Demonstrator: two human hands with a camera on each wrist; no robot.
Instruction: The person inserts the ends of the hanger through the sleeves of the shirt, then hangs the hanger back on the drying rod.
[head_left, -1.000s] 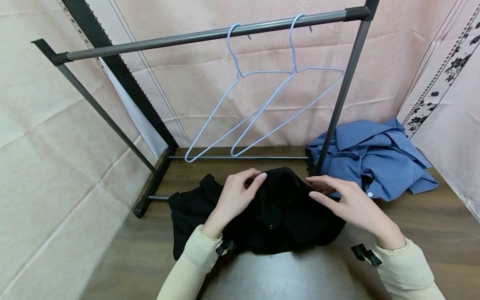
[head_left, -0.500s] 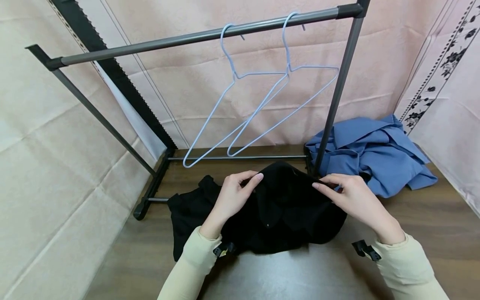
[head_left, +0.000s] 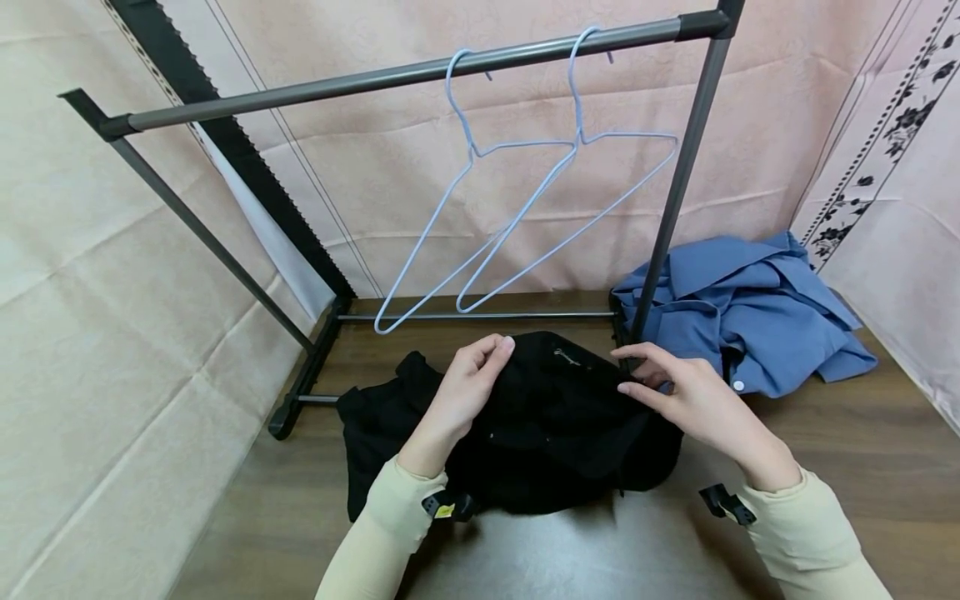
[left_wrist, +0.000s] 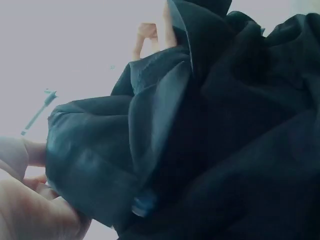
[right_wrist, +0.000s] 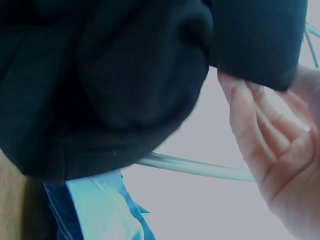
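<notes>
A crumpled black shirt point(head_left: 555, 433) lies on the wooden surface, its upper part raised between both hands. Small pale lettering shows near its top edge. My left hand point(head_left: 465, 383) pinches that edge between thumb and forefinger, at the left. At the right end of the edge, my right hand point(head_left: 686, 396) holds its thumb and forefinger apart, fingertips right at the cloth. In the right wrist view, a collar-like corner of the shirt point(right_wrist: 260, 45) overlaps the right hand's fingers point(right_wrist: 245, 115). The left wrist view shows folds of the shirt point(left_wrist: 95, 150) beside the left palm.
Behind the shirt stands a dark metal clothes rack point(head_left: 360, 82). Two light blue hangers point(head_left: 423, 237) point(head_left: 577, 150) hang from its bar. A blue garment with a white button point(head_left: 750, 308) lies heaped at the rack's right foot. Cloth-covered walls point(head_left: 135, 333) enclose the space.
The right thumb and forefinger have come off their pinch of half a second ago. The shirt's top edge has turned, showing the lettering. My left hand has shifted slightly left, still pinching.
</notes>
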